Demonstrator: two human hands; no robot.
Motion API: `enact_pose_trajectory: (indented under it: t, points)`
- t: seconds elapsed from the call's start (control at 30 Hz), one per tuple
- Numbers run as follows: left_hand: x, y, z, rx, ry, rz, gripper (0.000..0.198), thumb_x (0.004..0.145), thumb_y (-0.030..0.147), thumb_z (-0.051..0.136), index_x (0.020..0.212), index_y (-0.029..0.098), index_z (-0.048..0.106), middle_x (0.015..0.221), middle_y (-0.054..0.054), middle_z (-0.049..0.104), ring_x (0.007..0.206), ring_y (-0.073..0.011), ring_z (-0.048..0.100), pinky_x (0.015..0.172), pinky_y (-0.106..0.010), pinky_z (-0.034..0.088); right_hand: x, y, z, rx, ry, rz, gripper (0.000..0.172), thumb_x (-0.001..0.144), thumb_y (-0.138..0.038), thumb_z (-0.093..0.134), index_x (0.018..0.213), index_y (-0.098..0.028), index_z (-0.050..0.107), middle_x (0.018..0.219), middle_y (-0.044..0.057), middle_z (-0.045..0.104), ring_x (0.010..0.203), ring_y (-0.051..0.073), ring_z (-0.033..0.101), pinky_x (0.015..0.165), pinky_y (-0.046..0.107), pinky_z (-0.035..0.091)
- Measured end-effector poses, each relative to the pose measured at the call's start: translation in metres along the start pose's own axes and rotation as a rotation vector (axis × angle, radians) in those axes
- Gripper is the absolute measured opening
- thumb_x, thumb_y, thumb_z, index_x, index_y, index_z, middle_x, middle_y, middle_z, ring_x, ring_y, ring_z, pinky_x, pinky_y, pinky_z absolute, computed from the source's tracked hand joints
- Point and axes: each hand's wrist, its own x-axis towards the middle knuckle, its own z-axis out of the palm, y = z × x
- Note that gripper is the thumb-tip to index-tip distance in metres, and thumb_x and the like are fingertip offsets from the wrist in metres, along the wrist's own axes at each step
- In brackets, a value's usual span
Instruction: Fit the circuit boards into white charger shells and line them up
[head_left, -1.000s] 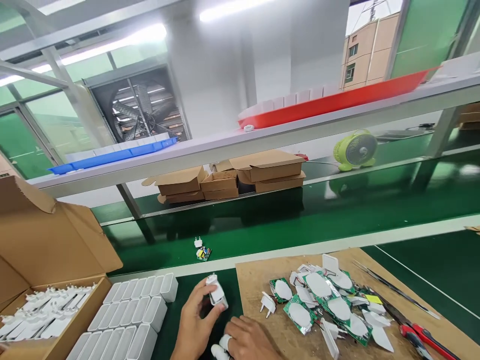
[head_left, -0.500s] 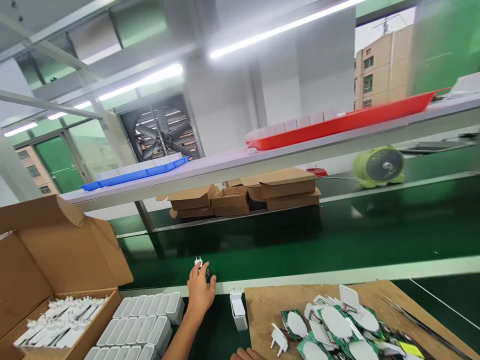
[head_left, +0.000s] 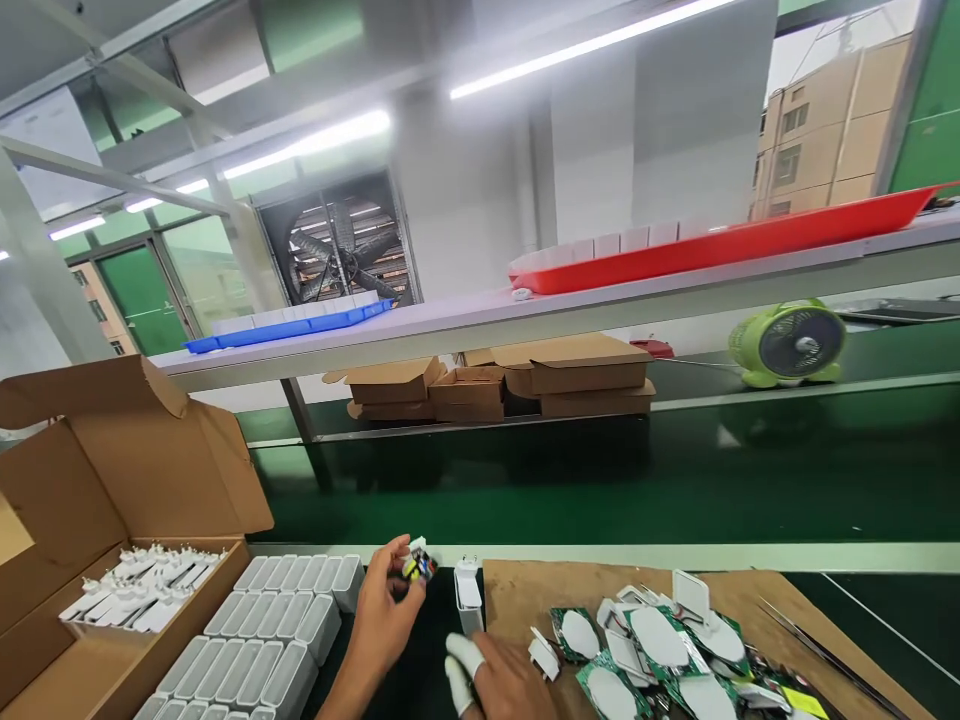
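My left hand (head_left: 384,612) is raised over the dark green surface, its thumb and fingers closed on a small circuit board (head_left: 420,568) with a yellow component and a white piece at its top. To its right stands a white charger housing (head_left: 469,597), upright, with plug pins on top. My right hand (head_left: 506,675) is just below the housing, white covers on two fingertips, fingers slightly apart and nothing visible in them. Whether it touches the housing I cannot tell. Beside it on the brown board lies a loose white plug piece (head_left: 544,655).
Rows of white open housings (head_left: 262,630) stand at left, beside an open cardboard box (head_left: 202,600) of white plug parts. Green circuit boards with white discs (head_left: 660,640) are piled on the brown board (head_left: 525,590); tweezers (head_left: 825,655) lie at its right. A green fan (head_left: 791,343) stands behind.
My left hand has drawn back toward me with the circuit board, now turned so its components show. My right hand has come up into view beside the charger housing. The camera view has shifted slightly.
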Motion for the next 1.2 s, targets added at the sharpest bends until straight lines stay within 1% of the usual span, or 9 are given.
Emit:
enact_pose_trajectory:
  t: [0.07,0.13,0.23,0.33,0.4,0.6,0.73,0.9,1.2]
  points:
    - [-0.040,0.002,-0.016,-0.056,-0.116,0.061,0.056,0.086,0.026,0.069,0.142,0.024,0.064,0.128,-0.012,0.071,0.118,-0.0285,0.070,0.089,-0.035,0.063,0.006,0.005,-0.016,-0.012,-0.014,0.089,0.039,0.086,-0.006,0.051,0.120,-0.022,0.063,0.110,0.011,0.077,0.089,0.027,0.076,0.077,0.037,0.062]
    - [-0.072,0.003,-0.032,-0.088,-0.309,0.118,0.067,0.078,0.018,0.074,0.144,0.029,0.066,0.132,-0.011,0.068,0.112,-0.0271,0.071,0.083,-0.032,0.062,0.012,0.008,-0.026,-0.009,-0.032,0.166,0.038,0.084,-0.005,0.050,0.115,-0.021,0.064,0.108,0.012,0.075,0.086,0.027,0.076,0.074,0.037,0.063]
    - [-0.090,0.008,-0.050,-0.071,-0.470,0.125,0.064,0.077,0.019,0.080,0.139,0.033,0.071,0.137,-0.010,0.066,0.107,-0.0261,0.071,0.079,-0.031,0.060,0.017,0.008,-0.030,0.028,-0.124,0.219,0.029,0.081,-0.003,0.050,0.098,-0.022,0.065,0.108,0.013,0.071,0.083,0.027,0.075,0.071,0.039,0.065]
    - [-0.078,0.017,-0.053,-0.094,-0.374,0.081,0.038,0.092,0.032,0.073,0.130,0.031,0.076,0.137,-0.011,0.068,0.114,-0.0284,0.069,0.091,-0.038,0.058,0.017,0.004,-0.027,0.039,-0.212,0.277,0.038,0.081,-0.004,0.053,0.111,-0.020,0.070,0.125,0.018,0.068,0.102,0.032,0.077,0.083,0.045,0.067]
    - [-0.062,0.019,-0.045,-0.185,-0.326,0.039,0.038,0.095,0.037,0.071,0.132,0.029,0.075,0.142,-0.012,0.067,0.125,-0.0317,0.066,0.099,-0.043,0.056,0.015,0.004,-0.024,0.032,-0.233,0.329,0.047,0.081,-0.004,0.056,0.123,-0.020,0.070,0.139,0.020,0.064,0.117,0.036,0.074,0.094,0.048,0.066]
    - [-0.028,0.007,0.011,-0.443,-0.405,-0.075,0.082,0.087,0.062,0.076,0.156,0.021,0.057,0.162,-0.022,0.056,0.148,-0.0425,0.053,0.116,-0.058,0.048,0.008,0.018,-0.013,0.027,-0.371,0.419,0.061,0.085,-0.006,0.055,0.144,-0.019,0.064,0.164,0.020,0.051,0.146,0.036,0.058,0.117,0.050,0.054]
    - [-0.025,-0.003,0.030,-0.579,-0.422,-0.133,0.099,0.082,0.081,0.072,0.157,0.018,0.055,0.158,-0.024,0.060,0.145,-0.0416,0.058,0.119,-0.056,0.047,0.011,0.024,-0.007,0.044,-0.381,0.422,0.056,0.084,-0.008,0.056,0.137,-0.019,0.070,0.156,0.019,0.061,0.137,0.035,0.066,0.110,0.046,0.060]
    - [-0.032,-0.012,0.026,-0.619,-0.342,-0.173,0.098,0.085,0.084,0.067,0.153,0.014,0.058,0.142,-0.024,0.070,0.137,-0.0398,0.064,0.119,-0.055,0.048,0.026,0.029,-0.002,0.065,-0.316,0.388,0.046,0.080,-0.006,0.056,0.118,-0.021,0.077,0.132,0.016,0.075,0.112,0.032,0.078,0.095,0.041,0.066]
    - [-0.040,0.000,0.007,-0.550,-0.280,-0.045,0.056,0.102,0.063,0.061,0.150,0.034,0.065,0.164,-0.009,0.054,0.150,-0.0327,0.053,0.122,-0.048,0.048,0.021,0.025,0.004,0.121,-0.256,0.306,0.045,0.081,-0.004,0.054,0.117,-0.023,0.073,0.121,0.012,0.075,0.097,0.028,0.079,0.082,0.038,0.069]
